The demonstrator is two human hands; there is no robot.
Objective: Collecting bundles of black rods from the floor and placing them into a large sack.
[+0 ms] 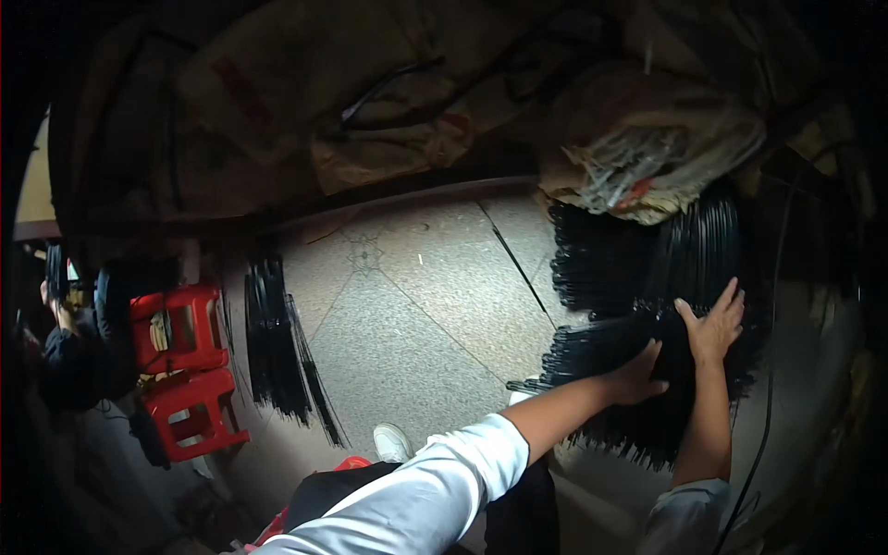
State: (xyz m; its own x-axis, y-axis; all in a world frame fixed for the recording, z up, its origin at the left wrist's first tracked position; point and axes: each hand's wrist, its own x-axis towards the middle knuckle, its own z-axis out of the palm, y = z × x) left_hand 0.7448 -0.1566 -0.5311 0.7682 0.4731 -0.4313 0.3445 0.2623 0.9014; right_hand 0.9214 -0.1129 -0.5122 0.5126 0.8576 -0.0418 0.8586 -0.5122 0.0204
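A big heap of thin black rods or cables (638,277) lies on the stone floor at the right. My left hand (640,375) reaches across and grips a bundle of them at its near end. My right hand (714,324) rests flat on top of the same heap, fingers spread. A smaller bunch of black rods (276,342) lies on the floor at the left, apart from both hands.
Two red plastic stools (185,370) stand at the left beside a seated person in dark clothes (65,342). Brown sacks (305,102) and a sack of pale strands (647,157) line the back. My white shoe (392,442) shows on the grey tiles (416,296).
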